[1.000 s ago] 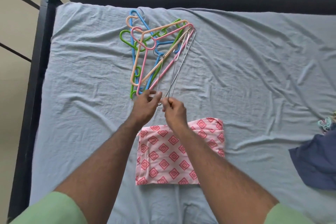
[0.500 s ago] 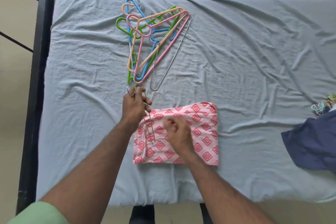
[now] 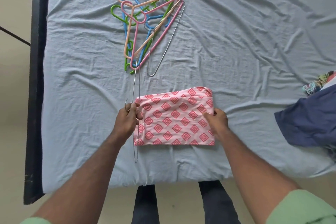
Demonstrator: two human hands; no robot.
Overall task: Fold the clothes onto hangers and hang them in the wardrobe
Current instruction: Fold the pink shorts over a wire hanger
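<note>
While your left hand (image 3: 128, 117) is curled around the neck of a wire hanger (image 3: 136, 100), your right hand (image 3: 218, 117) sits on the right edge of the folded pink cloth (image 3: 174, 117), so that's basically the whole picture. The left fingers (image 3: 135, 107) are wrapped tight on the wire just below the little hook, which pokes out on the far-left side of your knuckles. The hanger looks edge-on from up here, a thin loop running from well beyond your fingers, up near the hanger pile, back down past your wrist toward the bed's near edge. It lies right along the left edge of the cloth, touching or almost touching, can't tell which.

Right hand: thumb lying on top of the pink cloth, the other fingers (image 3: 221, 112) bent over its right edge, looks like a pinch on the fabric. The cloth itself is a flat folded rectangle with red diamond print, sitting on the bed sheet (image 3: 236, 42) right between your two hands.

Out past your left fingertips there's a heap of plastic hangers (image 3: 143, 22), pink, peach, blue and green all tangled, with one more wire hanger (image 3: 163, 45) lying on its right side. Way off to the right of your right hand, a dark blue garment (image 3: 305, 123) lies near the edge of the bed, with some patterned fabric (image 3: 320, 83) just beyond it.
</note>
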